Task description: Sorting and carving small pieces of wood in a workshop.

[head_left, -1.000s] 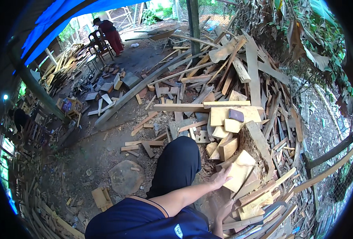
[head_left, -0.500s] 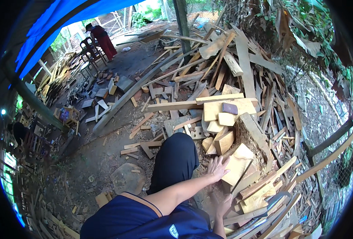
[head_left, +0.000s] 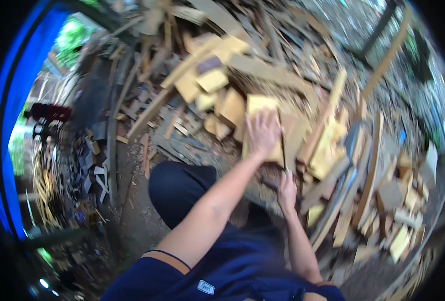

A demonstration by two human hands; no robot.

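My left hand [head_left: 264,133] lies with fingers spread on a pale yellow wood block [head_left: 258,102]. My right hand [head_left: 286,193], closer to me, is closed around the lower end of a long thin dark blade [head_left: 283,148], seen edge-on. Its kind does not show clearly. The blade runs along the right side of the block, beside my left fingers. Under and beside the block sits a broad, rough piece of wood [head_left: 295,128]. Just left of the block are several cut yellow blocks [head_left: 231,106]. A small dark purple-brown block [head_left: 209,64] rests on the boards there.
Scrap planks [head_left: 262,30] are heaped beyond the blocks. More boards [head_left: 368,170] and offcuts [head_left: 390,195] lie to the right. My bent knee [head_left: 177,188] is at left. At the far left, a person in red [head_left: 52,112] is by a dark chair under a blue tarp [head_left: 4,115].
The view has turned and blurred, so the woodpile sits further left and higher. My left hand has moved further onto the block. My right hand remains at the blade's near end.
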